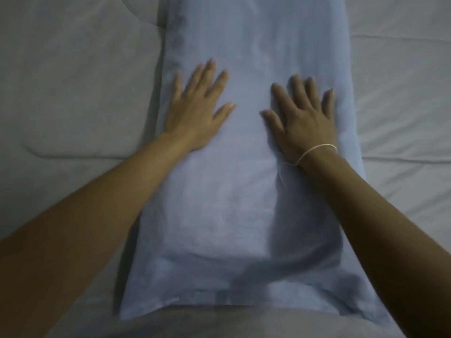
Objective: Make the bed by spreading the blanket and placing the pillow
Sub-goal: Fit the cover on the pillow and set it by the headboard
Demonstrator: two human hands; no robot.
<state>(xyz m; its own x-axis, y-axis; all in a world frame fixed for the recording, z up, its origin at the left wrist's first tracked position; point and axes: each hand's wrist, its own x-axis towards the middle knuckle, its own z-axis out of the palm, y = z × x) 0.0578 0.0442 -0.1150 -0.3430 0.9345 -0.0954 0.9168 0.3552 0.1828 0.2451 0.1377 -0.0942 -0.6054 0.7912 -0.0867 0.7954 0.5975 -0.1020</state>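
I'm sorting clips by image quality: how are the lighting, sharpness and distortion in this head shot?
Head view: dim, flat light with a bluish-grey cast and no glare; soft all over, so the pillow weave barely shows; the right hand casts a dark shadow on the pillow; the wide lens stretches both forearms toward the lower corners; the left hand has slightly smeared fingertips.

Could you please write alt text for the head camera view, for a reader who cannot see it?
Two bare hands, the left hand and right hand, press flat with spread fingers on a pale blue pillow lying lengthwise on a bed. A thin white string bracelet circles the right wrist, and a grey quilted blanket lies left of the pillow.
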